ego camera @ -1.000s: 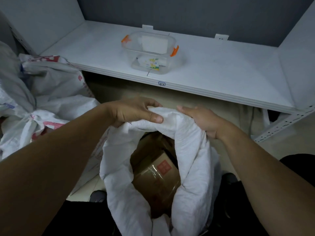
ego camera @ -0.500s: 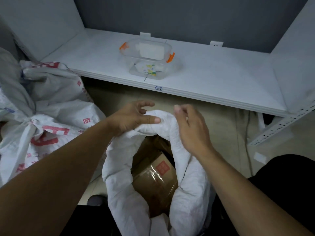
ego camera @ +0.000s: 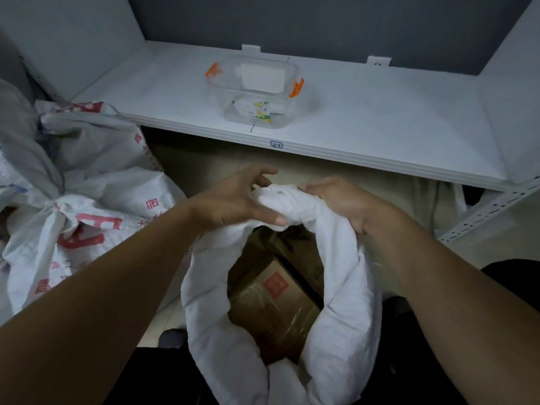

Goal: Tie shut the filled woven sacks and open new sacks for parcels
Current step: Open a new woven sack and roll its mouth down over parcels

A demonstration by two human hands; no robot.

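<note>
Both hands are on the far rim of the white woven sack (ego camera: 344, 287), low in the middle. The left hand (ego camera: 230, 200) pinches the bunched fabric under its thumb, and the right hand (ego camera: 344, 203) curls round the roll beside it. The mouth gapes, cardboard parcels (ego camera: 271, 305) showing inside, so there's no knot yet. A printed sack (ego camera: 87, 223) at left looks tied off. The shelf (ego camera: 380, 127) edge sits just beyond the knuckles — the open room for pulling looks nearward.
</note>
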